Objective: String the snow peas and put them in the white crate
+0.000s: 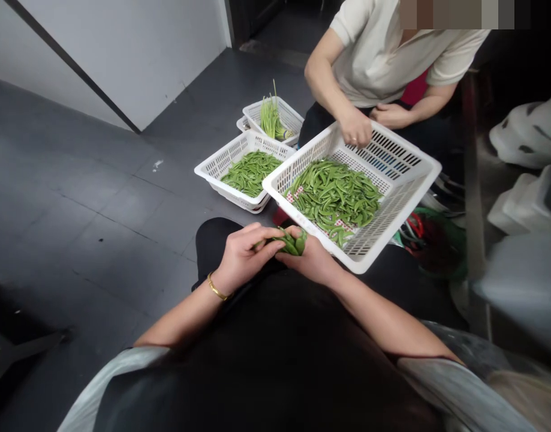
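Note:
Over my lap my two hands meet around a small bunch of green pea pods (291, 242). My right hand (315, 259) is closed round the bunch and cups several pods. The fingers of my left hand (247, 253), with a gold bracelet at the wrist, pinch at the near side of that bunch; a pod partly shows under them. Just beyond my right hand stands a large white slotted basket (394, 237) with a heap of pea pods (336, 191) in it. Further left, a smaller white basket (207, 169) holds more pods.
Across the large basket sits a person in a light shirt (369, 60), one hand (357, 127) over its far rim. Behind the smaller basket, another white basket (295, 117) holds long green stalks (270, 117). White plastic containers (527, 201) stand at the right on the dark tiled floor (99, 180).

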A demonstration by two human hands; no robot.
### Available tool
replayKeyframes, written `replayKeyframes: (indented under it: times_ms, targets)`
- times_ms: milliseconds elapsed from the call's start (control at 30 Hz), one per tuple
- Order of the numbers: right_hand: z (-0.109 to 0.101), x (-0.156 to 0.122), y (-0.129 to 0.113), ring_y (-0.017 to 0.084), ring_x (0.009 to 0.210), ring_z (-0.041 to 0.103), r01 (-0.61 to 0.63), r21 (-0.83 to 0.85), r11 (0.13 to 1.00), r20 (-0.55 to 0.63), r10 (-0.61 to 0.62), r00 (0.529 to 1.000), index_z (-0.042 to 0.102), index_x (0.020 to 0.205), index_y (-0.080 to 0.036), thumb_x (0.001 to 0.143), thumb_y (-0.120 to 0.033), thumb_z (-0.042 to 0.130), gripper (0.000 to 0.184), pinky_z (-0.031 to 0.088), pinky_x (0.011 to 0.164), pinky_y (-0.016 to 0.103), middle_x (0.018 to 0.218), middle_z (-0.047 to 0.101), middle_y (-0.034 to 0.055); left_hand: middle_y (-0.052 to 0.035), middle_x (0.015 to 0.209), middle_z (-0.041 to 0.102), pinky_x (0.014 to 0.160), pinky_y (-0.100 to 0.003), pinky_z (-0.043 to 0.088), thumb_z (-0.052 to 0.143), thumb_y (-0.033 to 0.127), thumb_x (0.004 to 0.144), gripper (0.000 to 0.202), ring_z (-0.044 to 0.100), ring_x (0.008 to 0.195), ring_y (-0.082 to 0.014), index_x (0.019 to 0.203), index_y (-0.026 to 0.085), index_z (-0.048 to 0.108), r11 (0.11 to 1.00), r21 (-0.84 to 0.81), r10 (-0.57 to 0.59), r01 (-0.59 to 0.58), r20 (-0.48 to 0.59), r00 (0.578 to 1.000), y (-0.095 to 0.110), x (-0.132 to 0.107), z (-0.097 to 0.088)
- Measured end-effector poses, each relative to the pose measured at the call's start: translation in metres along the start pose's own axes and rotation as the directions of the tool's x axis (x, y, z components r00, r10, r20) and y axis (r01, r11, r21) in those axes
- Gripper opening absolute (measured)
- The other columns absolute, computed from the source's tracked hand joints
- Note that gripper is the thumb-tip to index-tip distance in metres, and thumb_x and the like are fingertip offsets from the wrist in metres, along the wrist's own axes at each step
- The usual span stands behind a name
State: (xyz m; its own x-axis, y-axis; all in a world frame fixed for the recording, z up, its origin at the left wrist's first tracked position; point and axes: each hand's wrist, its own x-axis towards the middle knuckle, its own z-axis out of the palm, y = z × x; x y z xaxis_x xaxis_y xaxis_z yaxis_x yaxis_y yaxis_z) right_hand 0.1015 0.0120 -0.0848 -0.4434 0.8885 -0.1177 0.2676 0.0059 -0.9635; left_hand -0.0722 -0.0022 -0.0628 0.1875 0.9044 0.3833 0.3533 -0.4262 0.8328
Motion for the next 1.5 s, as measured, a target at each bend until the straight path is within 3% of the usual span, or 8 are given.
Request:
replayKeyframes:
  times_ms: [133, 300, 533, 700, 900, 1067, 1300, 1500]
  targets:
    - [-0.002, -0.002, 0.006, 0.011, 0.066, 0.048, 0.035, -0.103, 0.994, 0.057, -0.030, 0.998, 0.048, 0.082, -0.020, 0.072, -0.023, 0.061, 0.017, 0.037, 0.061, 0.022, 0.071, 0.049, -0.0051, 0.0030, 0.058, 0.044, 0.054, -0.021, 0.034, 0.058, 0.021, 0.083, 0.009, 0.041, 0.055, -0.0092, 0.078, 0.016, 0.063, 0.984, 0.157, 0.050, -0.083, 0.204, 0.978, -0.001, 0.010, -0.008]
    - [-0.006, -0.004, 0.005, 0.012, 0.067, 0.050, 0.087, -0.255, 0.963, 0.188, -0.039, 0.981, 0.048, 0.079, -0.019, 0.074, -0.017, 0.057, 0.011, 0.035, 0.059, 0.022, 0.072, 0.053, -0.0033, 0.0015, 0.066, 0.048, 0.055, -0.022, 0.032, 0.054, 0.015, 0.079, 0.008, 0.040, 0.057, -0.0095, 0.071, 0.015, 0.053, 0.968, 0.233, -0.053, -0.095, 0.558, 0.828, 0.008, 0.013, -0.015]
    - [-0.024, -0.001, 0.004, 0.011, 0.065, 0.054, 0.051, -0.117, 0.992, 0.288, -0.015, 0.957, 0.050, 0.084, -0.019, 0.071, -0.018, 0.063, 0.018, 0.040, 0.060, 0.022, 0.070, 0.054, -0.0047, 0.0046, 0.054, 0.036, 0.049, -0.022, 0.026, 0.061, 0.015, 0.071, 0.019, 0.032, 0.050, -0.0069, 0.059, 0.015, 0.048, 0.929, -0.122, -0.277, 0.348, 0.393, 0.877, 0.008, 0.015, -0.044]
    - [-0.029, 0.001, 0.012, 0.008, 0.041, 0.048, -0.223, 0.185, 0.957, 0.263, 0.171, 0.950, 0.049, 0.088, -0.019, 0.071, -0.028, 0.067, 0.026, 0.037, 0.038, 0.018, 0.054, 0.054, -0.0079, 0.0071, 0.048, 0.034, 0.038, -0.017, 0.012, 0.067, 0.021, 0.069, 0.017, 0.021, 0.039, -0.0025, 0.066, 0.014, 0.052, 0.527, -0.559, -0.557, 0.640, 0.341, 0.757, -0.007, 0.006, -0.044]
    - [-0.035, -0.002, 0.002, 0.007, 0.045, 0.052, -0.142, 0.252, 0.957, 0.070, 0.128, 0.989, 0.052, 0.096, -0.019, 0.070, -0.029, 0.069, 0.033, 0.040, 0.038, 0.019, 0.086, 0.067, 0.0015, 0.0079, 0.044, 0.038, 0.033, -0.013, 0.011, 0.065, 0.018, 0.071, 0.014, 0.017, 0.034, -0.0002, 0.072, 0.015, 0.052, 0.260, -0.704, -0.554, 0.661, 0.452, 0.699, -0.010, -0.001, -0.014]
    - [-0.026, -0.014, -0.011, 0.013, 0.066, 0.062, 0.184, -0.116, 0.976, -0.263, -0.209, 0.942, 0.052, 0.100, -0.021, 0.075, -0.025, 0.066, 0.029, 0.051, 0.064, 0.027, 0.079, 0.065, -0.0003, 0.0024, 0.053, 0.054, 0.031, -0.011, 0.012, 0.062, 0.019, 0.073, 0.013, 0.021, 0.031, 0.0009, 0.075, 0.015, 0.050, 0.225, -0.706, -0.556, 0.672, 0.474, 0.683, 0.000, 0.002, 0.004]
    - [-0.015, -0.021, -0.007, 0.020, 0.086, 0.064, 0.401, -0.384, 0.832, -0.130, -0.478, 0.868, 0.054, 0.101, -0.023, 0.078, -0.020, 0.059, 0.024, 0.050, 0.075, 0.032, 0.093, 0.067, 0.0062, 0.0014, 0.057, 0.059, 0.033, -0.012, 0.017, 0.063, 0.022, 0.075, 0.016, 0.025, 0.032, 0.0008, 0.075, 0.015, 0.049, 0.282, -0.757, -0.613, 0.589, 0.330, 0.718, 0.012, 0.000, 0.018]
    - [-0.022, -0.020, -0.026, 0.015, 0.068, 0.059, 0.250, -0.069, 0.966, 0.016, -0.249, 0.968, 0.055, 0.089, -0.020, 0.074, -0.026, 0.063, 0.019, 0.049, 0.064, 0.028, 0.079, 0.063, 0.0015, 0.0043, 0.049, 0.049, 0.033, -0.014, 0.010, 0.065, 0.020, 0.070, 0.015, 0.025, 0.034, -0.0010, 0.077, 0.014, 0.053, 0.233, -0.645, -0.541, 0.728, 0.535, 0.648, 0.006, -0.004, 0.015]
